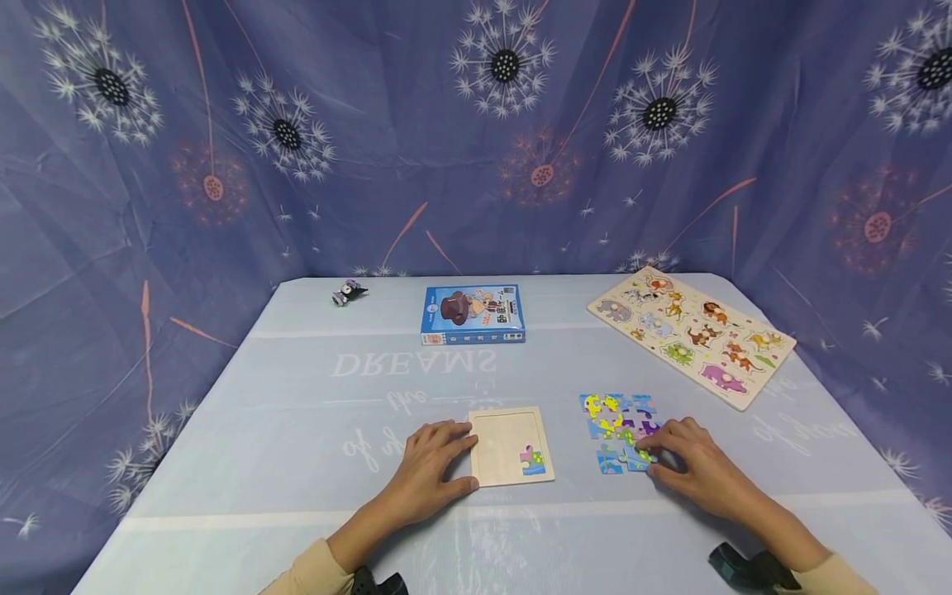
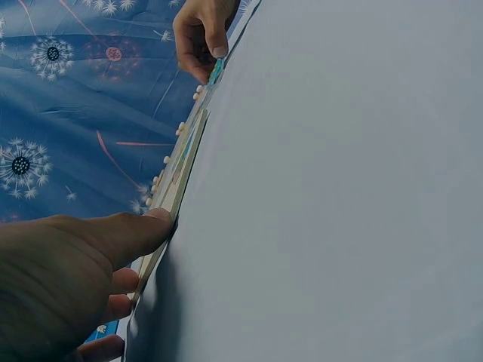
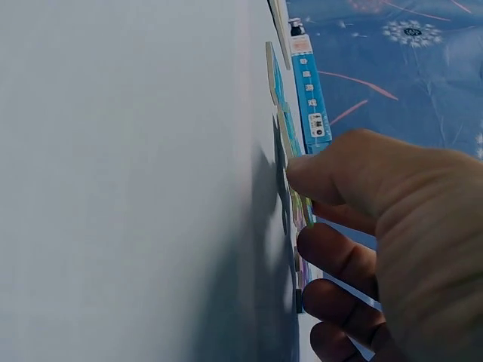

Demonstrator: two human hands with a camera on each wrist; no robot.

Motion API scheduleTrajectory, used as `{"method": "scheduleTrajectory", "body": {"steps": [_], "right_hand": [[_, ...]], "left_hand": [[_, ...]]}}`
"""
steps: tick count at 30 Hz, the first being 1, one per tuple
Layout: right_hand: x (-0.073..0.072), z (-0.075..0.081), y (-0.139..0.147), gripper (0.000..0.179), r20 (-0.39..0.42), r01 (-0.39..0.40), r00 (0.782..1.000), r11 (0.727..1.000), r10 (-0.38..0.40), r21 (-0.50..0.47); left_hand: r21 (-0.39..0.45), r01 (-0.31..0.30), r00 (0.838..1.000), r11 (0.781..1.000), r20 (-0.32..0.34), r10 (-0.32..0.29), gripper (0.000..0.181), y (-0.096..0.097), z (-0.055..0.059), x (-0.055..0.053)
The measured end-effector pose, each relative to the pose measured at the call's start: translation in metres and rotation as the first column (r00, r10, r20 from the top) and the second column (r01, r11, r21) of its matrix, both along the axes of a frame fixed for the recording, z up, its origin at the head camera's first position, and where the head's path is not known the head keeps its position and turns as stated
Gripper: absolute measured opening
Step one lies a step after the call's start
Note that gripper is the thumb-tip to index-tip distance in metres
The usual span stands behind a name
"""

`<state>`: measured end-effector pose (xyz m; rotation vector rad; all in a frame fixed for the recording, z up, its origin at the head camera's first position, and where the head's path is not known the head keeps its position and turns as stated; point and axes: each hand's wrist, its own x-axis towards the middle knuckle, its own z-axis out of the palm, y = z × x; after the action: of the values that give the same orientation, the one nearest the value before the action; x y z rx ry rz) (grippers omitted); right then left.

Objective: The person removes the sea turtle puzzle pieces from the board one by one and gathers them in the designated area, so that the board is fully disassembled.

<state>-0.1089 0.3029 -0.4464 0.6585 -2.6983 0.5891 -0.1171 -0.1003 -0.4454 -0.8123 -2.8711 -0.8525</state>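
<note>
A square wooden puzzle tray (image 1: 502, 450) lies before me, with one pink, green and blue piece (image 1: 532, 461) in its lower right corner. My left hand (image 1: 431, 471) rests at the tray's left side, thumb at the near corner and fingers spread along the edge. To the right lies a cluster of colourful jigsaw pieces (image 1: 606, 421), several fitted close together. My right hand (image 1: 695, 463) is at the cluster's near right side. Its thumb and finger pinch a blue and green puzzle piece (image 1: 637, 457), partly covered by the fingertips.
A blue game box (image 1: 473, 314) stands at the back middle, with a small dark figurine (image 1: 348, 292) to its left. At the back right lies a wooden animal knob board (image 1: 692, 335), angled. A patterned curtain (image 1: 416, 140) hangs behind the table (image 1: 297, 496).
</note>
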Motion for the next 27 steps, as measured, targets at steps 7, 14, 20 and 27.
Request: {"method": "scheduleTrajectory", "body": {"steps": [7, 14, 20, 27], "right_hand": [[0.0008, -0.0017, -0.0004, 0.034, 0.0, -0.004, 1.0, 1.0, 0.004, 0.008], [0.0002, -0.0021, -0.0013, 0.033, -0.014, -0.017, 1.0, 1.0, 0.017, 0.012], [0.0001, -0.0026, -0.0009, 0.033, -0.012, -0.021, 1.0, 1.0, 0.021, 0.019], [0.0011, -0.0022, -0.0001, 0.034, 0.025, -0.015, 1.0, 1.0, 0.014, 0.017]], "left_hand": [[0.006, 0.0, 1.0, 1.0, 0.01, 0.0, 0.054, 0.0, 0.0, 0.0009], [0.007, 0.0, 1.0, 1.0, 0.002, 0.0, 0.054, 0.0, 0.0, 0.0006], [0.013, 0.003, 1.0, 1.0, -0.002, -0.003, 0.054, -0.0001, 0.001, 0.0007], [0.013, 0.003, 1.0, 1.0, -0.009, -0.003, 0.054, 0.0, 0.0011, 0.0008]]}}
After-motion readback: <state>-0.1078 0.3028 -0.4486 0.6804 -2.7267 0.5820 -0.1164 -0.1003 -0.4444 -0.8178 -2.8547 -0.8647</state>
